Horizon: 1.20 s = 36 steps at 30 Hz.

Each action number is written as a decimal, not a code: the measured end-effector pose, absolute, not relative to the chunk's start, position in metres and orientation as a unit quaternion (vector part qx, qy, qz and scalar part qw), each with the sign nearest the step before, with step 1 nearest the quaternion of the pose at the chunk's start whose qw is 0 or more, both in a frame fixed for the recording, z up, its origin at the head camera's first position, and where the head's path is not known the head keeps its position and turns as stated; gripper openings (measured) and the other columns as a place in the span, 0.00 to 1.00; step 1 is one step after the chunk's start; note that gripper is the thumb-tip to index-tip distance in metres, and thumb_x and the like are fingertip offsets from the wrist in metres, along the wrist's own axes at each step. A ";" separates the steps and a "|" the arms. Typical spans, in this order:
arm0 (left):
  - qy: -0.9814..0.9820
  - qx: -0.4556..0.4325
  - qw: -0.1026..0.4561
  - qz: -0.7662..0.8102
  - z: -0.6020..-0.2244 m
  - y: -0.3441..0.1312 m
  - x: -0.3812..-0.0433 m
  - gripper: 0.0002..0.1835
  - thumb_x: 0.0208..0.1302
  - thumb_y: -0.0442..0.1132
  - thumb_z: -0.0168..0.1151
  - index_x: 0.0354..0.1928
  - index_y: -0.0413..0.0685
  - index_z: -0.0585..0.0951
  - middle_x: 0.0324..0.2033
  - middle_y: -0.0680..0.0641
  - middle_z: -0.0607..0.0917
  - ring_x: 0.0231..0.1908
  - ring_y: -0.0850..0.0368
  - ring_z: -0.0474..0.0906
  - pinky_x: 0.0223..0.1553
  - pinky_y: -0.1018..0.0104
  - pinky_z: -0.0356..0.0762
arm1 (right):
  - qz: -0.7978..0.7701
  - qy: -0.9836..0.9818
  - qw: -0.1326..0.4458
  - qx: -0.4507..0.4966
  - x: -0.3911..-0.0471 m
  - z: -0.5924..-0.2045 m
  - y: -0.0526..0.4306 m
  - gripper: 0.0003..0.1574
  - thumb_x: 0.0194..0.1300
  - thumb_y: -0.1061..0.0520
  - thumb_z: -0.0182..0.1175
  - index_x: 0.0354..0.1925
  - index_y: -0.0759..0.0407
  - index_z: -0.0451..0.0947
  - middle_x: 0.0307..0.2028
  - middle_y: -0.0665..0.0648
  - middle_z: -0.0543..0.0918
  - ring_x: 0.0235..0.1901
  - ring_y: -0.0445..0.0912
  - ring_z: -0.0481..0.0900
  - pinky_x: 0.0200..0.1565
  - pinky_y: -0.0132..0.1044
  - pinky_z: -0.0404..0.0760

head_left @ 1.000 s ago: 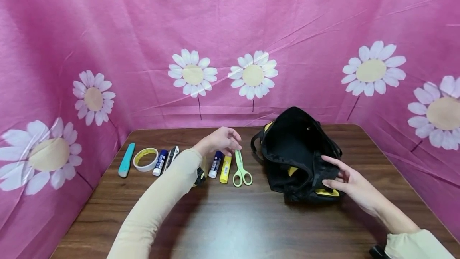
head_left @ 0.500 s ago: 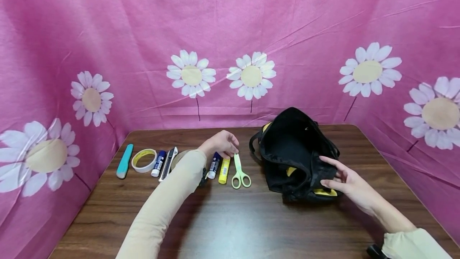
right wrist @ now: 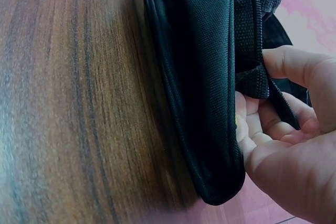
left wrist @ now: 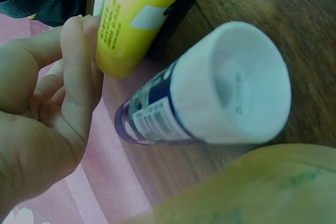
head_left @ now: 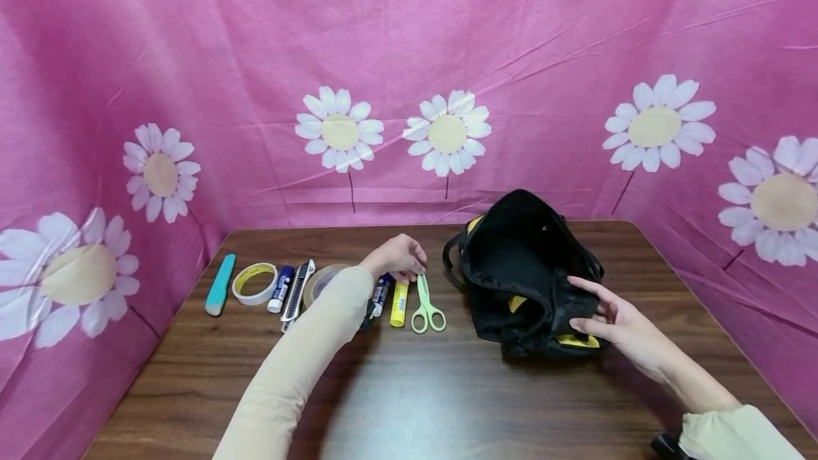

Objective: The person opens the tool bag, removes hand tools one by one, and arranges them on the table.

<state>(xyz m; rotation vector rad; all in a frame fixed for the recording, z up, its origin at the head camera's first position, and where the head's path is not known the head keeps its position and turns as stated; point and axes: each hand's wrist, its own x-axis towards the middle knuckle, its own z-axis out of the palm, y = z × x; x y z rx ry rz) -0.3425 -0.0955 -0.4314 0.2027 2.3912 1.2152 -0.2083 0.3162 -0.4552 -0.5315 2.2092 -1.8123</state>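
Observation:
Pale green scissors (head_left: 427,307) lie on the table, handles toward the person. My left hand (head_left: 397,257) reaches over their tip from the left, its thumb and finger pinching the blade end. In the left wrist view those fingers come right beside a yellow glue stick (left wrist: 134,19), with a blue glue stick with a white end (left wrist: 226,87) closer to the camera. To the right stands a black bag (head_left: 511,261) with yellow patches, its mouth gaping. My right hand (head_left: 629,329) grips the bag's near right edge, thumb and fingers around the fabric by a zipper (right wrist: 257,19).
Left of the left sleeve (head_left: 319,346) lie a turquoise flat tool (head_left: 220,286), a white tape roll (head_left: 255,297), another blue glue stick (head_left: 281,289) and a box cutter (head_left: 298,293). A tan tape roll (head_left: 313,286) is partly hidden by the sleeve. Pink cloth (head_left: 543,34) hangs behind the table.
My left hand has come down slightly and toward me onto the scissors' tip. The right hand and the bag stay in place.

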 end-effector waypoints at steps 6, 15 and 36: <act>0.866 0.061 0.219 0.446 -0.433 -0.090 -0.343 0.09 0.65 0.25 0.66 0.46 0.32 0.80 0.31 0.42 0.85 0.26 0.52 0.82 0.27 0.63 0.86 | -0.614 0.760 0.118 -0.178 -0.210 -0.452 0.320 0.44 0.73 0.66 0.58 0.79 0.58 0.50 0.50 0.54 0.84 0.47 0.40 0.83 0.46 0.33 0.83; 0.858 0.085 0.195 0.467 -0.419 -0.107 -0.335 0.07 0.69 0.28 0.64 0.47 0.34 0.80 0.39 0.40 0.86 0.38 0.43 0.85 0.34 0.59 0.88 | -0.569 0.791 0.119 -0.192 -0.217 -0.429 0.324 0.42 0.74 0.64 0.59 0.78 0.61 0.51 0.44 0.55 0.85 0.43 0.41 0.84 0.45 0.34 0.84; 0.958 0.176 -0.045 0.224 -0.317 -0.252 -0.263 0.13 0.68 0.39 0.65 0.50 0.39 0.84 0.47 0.40 0.87 0.47 0.43 0.85 0.53 0.47 0.79 | -0.119 0.946 -0.159 -0.255 -0.286 -0.308 0.353 0.32 0.68 0.59 0.66 0.67 0.65 0.69 0.33 0.57 0.86 0.28 0.48 0.81 0.32 0.51 0.80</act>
